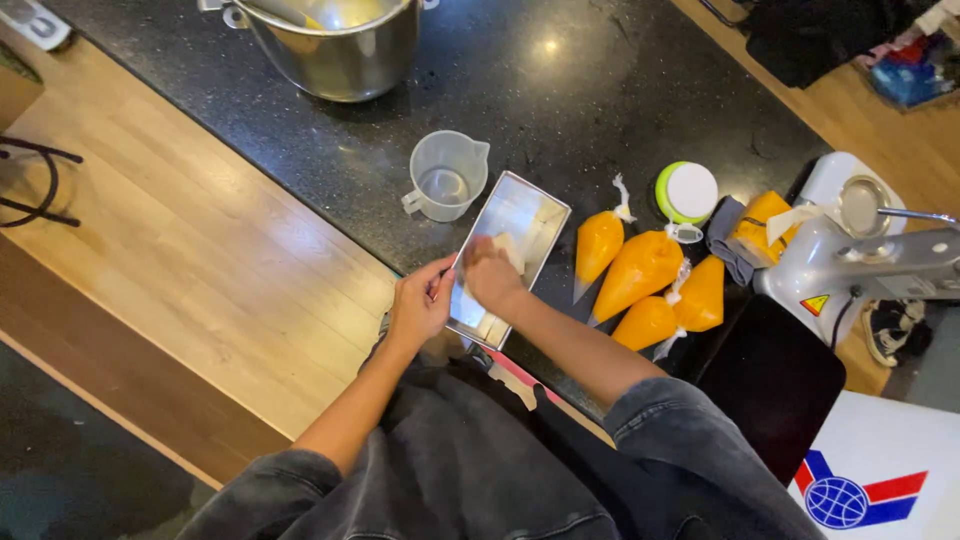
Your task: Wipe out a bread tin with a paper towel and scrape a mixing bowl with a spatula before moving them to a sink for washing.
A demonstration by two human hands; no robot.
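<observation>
Left hand (420,303) is pinching the near long edge of a rectangular metal loaf tin (510,255), fingers curled over the rim and thumb against the outside, so it's gripping the tin and steadying it. Right hand (490,275) is down inside the tin, closed around a pale wad (510,248) that looks like paper or cloth, pressed against the tin's inner bottom; can't really tell what the wad is made of. Tin sits tilted on the near edge of a black speckled countertop (560,90), right in front of the person.

Just beyond the tin there's a clear plastic measuring jug (447,176), and further back a big steel pot (335,45). To the right of the tin lie four orange filled piping bags (640,272), bunched together and touching each other, with a small round tub with a white lid and green rim (687,192) just behind them. Far right is a white stand mixer (860,255)
</observation>
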